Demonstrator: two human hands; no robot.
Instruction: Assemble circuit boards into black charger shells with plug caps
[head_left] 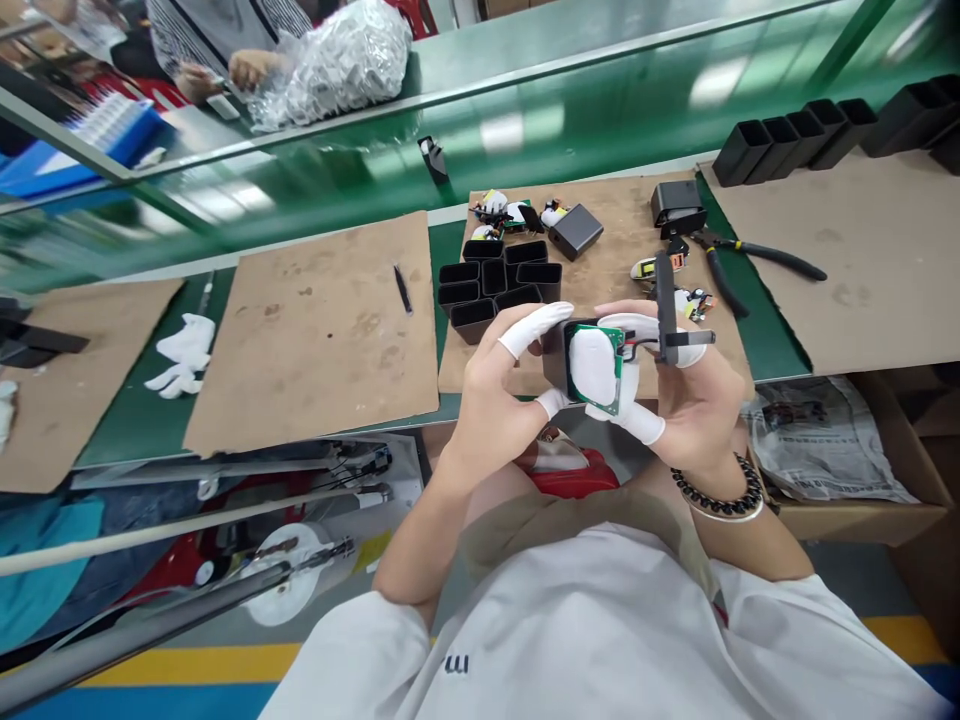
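My left hand point(506, 375), white covers on its fingertips, is closed around a black plastic housing point(555, 362) held above the table edge. At the housing's mouth sits a green circuit board point(612, 400) with a white pad point(592, 366) on its face. My right hand point(686, 395), also with covered fingertips, grips the board by its edge. Short wires run from the board to a black end cap with plug prongs point(666, 310), which stands by the right fingers. How deep the board sits in the housing is hidden.
Several empty black housings point(493, 280) stand on the cardboard ahead. Pliers point(724, 262) and a closed black case point(576, 232) lie beyond, with more housings point(795, 138) at right. A black pen-like tool point(403, 289) lies left. Across the partition are a co-worker's hands point(251, 68).
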